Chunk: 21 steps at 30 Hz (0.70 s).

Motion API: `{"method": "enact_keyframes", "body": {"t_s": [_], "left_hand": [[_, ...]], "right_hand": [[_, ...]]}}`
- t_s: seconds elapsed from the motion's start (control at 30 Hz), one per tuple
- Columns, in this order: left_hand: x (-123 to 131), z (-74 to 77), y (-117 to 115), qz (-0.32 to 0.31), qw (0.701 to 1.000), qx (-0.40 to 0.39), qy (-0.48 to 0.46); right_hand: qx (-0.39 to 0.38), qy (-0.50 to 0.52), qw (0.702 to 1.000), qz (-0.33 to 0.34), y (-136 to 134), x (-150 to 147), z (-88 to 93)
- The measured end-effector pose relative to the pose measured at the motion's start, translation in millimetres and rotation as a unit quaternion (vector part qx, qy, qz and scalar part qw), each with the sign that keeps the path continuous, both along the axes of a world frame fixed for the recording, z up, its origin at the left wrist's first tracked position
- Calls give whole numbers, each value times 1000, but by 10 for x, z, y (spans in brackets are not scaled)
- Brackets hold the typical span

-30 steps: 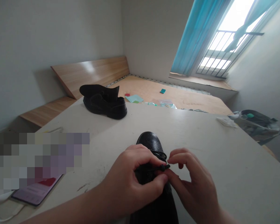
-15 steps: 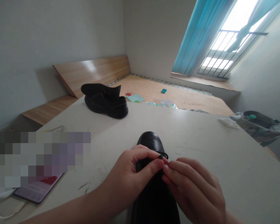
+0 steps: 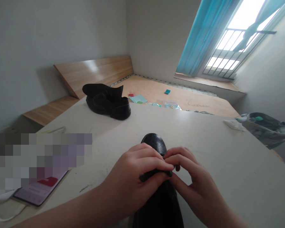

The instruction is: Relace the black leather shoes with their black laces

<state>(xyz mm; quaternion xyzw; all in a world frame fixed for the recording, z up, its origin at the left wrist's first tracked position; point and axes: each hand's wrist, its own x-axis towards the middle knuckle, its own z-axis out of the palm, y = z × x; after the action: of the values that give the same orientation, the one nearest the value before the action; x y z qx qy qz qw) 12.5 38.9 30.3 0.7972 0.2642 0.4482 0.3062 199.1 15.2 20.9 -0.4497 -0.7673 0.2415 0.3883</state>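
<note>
Left hand (image 3: 135,177) and right hand (image 3: 194,186) pinch a black lace (image 3: 154,173) atop the shoe (image 3: 156,202) on the counter (image 3: 228,164).

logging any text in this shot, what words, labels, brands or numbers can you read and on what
Nothing legible.
Flat phone with lit screen: faint print near a red patch, too small and blurred to read.
Black leather shoe held by left hand and right hand: no label shows.
Second black shoe farther back on the white table: no label shows.
</note>
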Motion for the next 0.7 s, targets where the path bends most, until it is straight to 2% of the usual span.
{"method": "enact_keyframes", "body": {"t_s": [0.13,0.27,0.37,0.5,0.6,0.7], "left_hand": [[-25,12,-10,4,994,96,46],[-69,26,-26,21,975,190,113],[-89,37,-31,35,967,216,128],[-93,29,-35,38,966,218,131],[-90,21,-40,36,967,212,137],[-82,21,-42,43,967,210,139]], "right_hand": [[-21,44,999,-17,1,-54,-6],[40,30,998,-28,-17,-88,-57],[64,18,997,-29,-26,-107,-88],[-7,62,998,-26,-33,-110,-94],[-78,111,991,6,-34,-59,-69],[-118,137,983,33,-21,14,-34]]}}
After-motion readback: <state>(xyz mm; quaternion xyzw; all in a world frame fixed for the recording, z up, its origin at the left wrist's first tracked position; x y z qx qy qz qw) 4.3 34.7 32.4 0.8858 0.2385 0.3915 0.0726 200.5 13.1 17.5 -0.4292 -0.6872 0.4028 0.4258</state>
